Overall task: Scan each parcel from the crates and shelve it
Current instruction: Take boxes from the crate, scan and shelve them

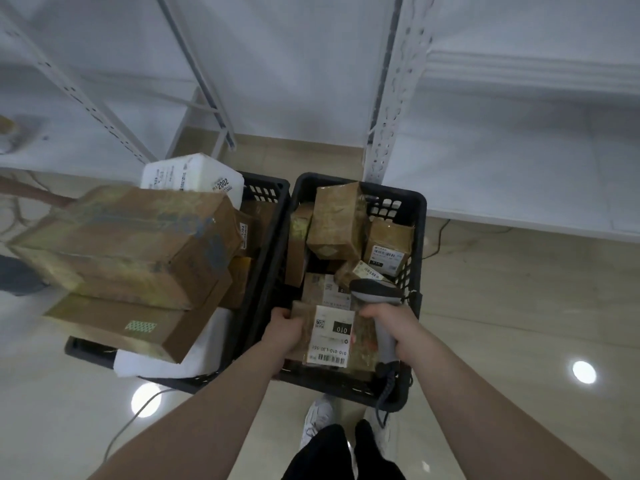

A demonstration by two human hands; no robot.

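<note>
Left hand: the left hand [284,332] grips the near-left edge of a parcel, fingers curled around its side.
Right hand: the right hand [398,329] is wrapped around the pale grip of a barcode scanner [375,293], whose dark rounded head sits over the boxes just beyond the held one.
Held parcel: the taped brown parcel [332,336] lies at the near end of the right crate, a white shipping label facing up with a black "010" patch, a small square code and a barcode strip; its tape looks glossy and wrinkled.
Right crate: the black plastic crate [414,202] has lattice walls and rounded corners; it holds several small cardboard boxes, tilted and leaning on one another, most wrapped in shiny tape, some with white labels.
Left crate: the second black crate [273,188] stands touching the first, piled above its rim with long flat cardboard boxes [131,244], a white foam box [192,178] at the far end and white padding at the near end.
Scanner cable: a dark coiled cable [386,393] hangs from the handle over the crate's near wall.
Shelving: white metal shelves [519,150] with perforated uprights stand just behind both crates.
Floor: glossy beige tiles [519,306] reflect round lights; a thin cable trails across them at left.
Person: white shoes and dark trousers show below the right crate.
</note>
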